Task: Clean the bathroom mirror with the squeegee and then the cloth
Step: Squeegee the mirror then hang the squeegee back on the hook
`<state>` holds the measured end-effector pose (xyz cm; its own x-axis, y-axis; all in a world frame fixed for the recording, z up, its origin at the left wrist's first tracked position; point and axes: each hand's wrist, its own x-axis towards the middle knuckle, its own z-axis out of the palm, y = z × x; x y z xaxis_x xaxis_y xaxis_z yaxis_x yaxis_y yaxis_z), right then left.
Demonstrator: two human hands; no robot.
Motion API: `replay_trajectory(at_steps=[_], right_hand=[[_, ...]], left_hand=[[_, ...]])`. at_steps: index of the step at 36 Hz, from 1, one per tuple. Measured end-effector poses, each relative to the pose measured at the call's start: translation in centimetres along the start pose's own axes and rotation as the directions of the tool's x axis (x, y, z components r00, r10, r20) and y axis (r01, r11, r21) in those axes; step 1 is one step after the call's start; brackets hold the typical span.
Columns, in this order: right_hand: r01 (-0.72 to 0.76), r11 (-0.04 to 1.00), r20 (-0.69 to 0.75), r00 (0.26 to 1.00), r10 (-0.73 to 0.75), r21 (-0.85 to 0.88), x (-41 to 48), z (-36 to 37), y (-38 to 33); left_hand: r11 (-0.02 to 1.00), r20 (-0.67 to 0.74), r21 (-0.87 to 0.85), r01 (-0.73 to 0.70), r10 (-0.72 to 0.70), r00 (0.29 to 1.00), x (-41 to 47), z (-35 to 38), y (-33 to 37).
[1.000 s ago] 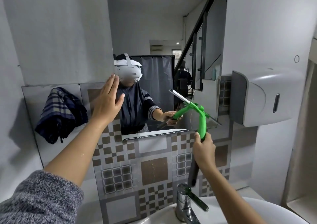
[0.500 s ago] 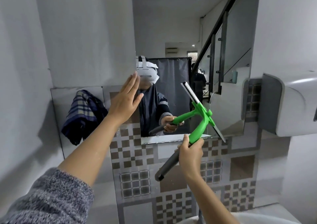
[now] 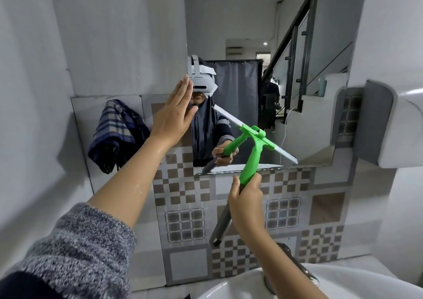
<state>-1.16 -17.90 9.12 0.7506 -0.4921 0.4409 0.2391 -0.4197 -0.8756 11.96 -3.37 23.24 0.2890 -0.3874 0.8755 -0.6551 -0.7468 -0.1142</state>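
The mirror (image 3: 309, 46) hangs on the wall above the patterned tiles. My right hand (image 3: 246, 198) grips the handle of a green squeegee (image 3: 251, 156), whose white blade lies slanted against the mirror's lower part, near its bottom edge. My left hand (image 3: 175, 115) is flat and open, fingers together, pressed at the mirror's left edge. A dark plaid cloth (image 3: 116, 134) hangs on the wall to the left of the mirror, apart from both hands.
A white sink (image 3: 354, 282) with a chrome tap (image 3: 286, 253) sits below my right arm. A grey and white dispenser (image 3: 389, 127) juts from the right wall beside the mirror. A white wall stands close on the left.
The squeegee has tilted and slid along the lower mirror, its blade now slanting down to the right. My view shifted left and nearer. The left hand stays at the mirror's edge.
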Motion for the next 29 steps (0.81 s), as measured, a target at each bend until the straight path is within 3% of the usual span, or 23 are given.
replay_trajectory(at_steps=[9,14,29], right_hand=[[0.017,0.975,0.102,0.995,0.006,-0.221,-1.1,0.1,0.8],[0.076,0.907,0.164,0.986,-0.007,-0.414,-2.1,-0.1,1.1],[0.255,0.731,0.246,0.962,-0.123,-0.633,-1.5,-4.1,2.3]], left_hand=[[1.0,0.009,0.006,0.02,-0.02,1.0,0.0,-0.3,0.3],[0.999,0.01,-0.017,0.049,-0.049,0.999,0.1,-0.2,0.5],[0.986,0.007,-0.064,0.154,-0.153,0.988,-1.3,0.8,1.8]])
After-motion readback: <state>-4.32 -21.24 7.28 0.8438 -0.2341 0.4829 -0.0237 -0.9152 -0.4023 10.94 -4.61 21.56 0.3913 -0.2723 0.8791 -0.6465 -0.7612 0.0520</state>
